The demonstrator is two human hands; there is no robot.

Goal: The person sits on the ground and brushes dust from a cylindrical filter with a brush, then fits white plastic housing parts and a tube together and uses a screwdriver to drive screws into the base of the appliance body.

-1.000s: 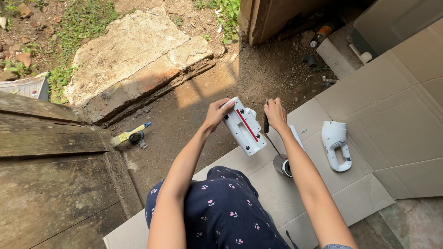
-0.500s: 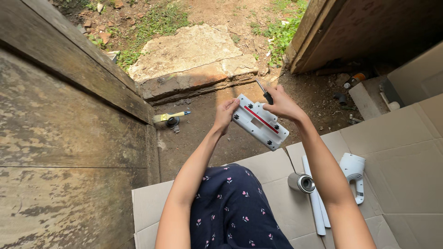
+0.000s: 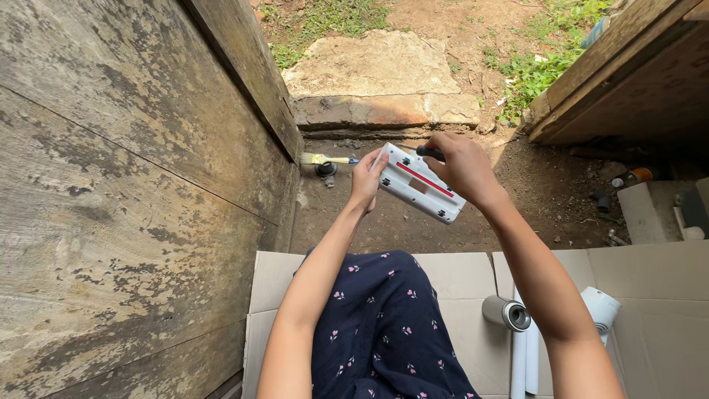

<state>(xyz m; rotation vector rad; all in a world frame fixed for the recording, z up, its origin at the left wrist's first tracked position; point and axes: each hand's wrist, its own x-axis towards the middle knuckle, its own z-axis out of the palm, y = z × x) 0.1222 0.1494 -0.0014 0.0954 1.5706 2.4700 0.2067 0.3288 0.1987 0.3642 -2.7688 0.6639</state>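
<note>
My left hand (image 3: pixel 365 179) grips the near left end of a white rectangular vacuum floor head (image 3: pixel 418 182) with a red strip, held up in front of me with its underside facing me. My right hand (image 3: pixel 461 166) is closed around a dark-handled tool (image 3: pixel 428 153), likely a screwdriver, pressed against the top edge of that head. Its tip is hidden behind my fingers. My lap in dark floral cloth (image 3: pixel 384 332) lies below both arms.
A weathered wooden wall (image 3: pixel 133 185) fills the left. Flattened cardboard (image 3: pixel 650 281) covers the ground, with a grey-ended cylinder (image 3: pixel 506 312), white tubes (image 3: pixel 524 362) and a white vacuum body part (image 3: pixel 605 307) on it. A paintbrush (image 3: pixel 325 159) lies on the dirt by a stone slab (image 3: pixel 377 74).
My head has turned left, so the wooden wall now fills more of the view. Both hands stay on the white head, and my right hand has shifted onto its top edge with the tool.
</note>
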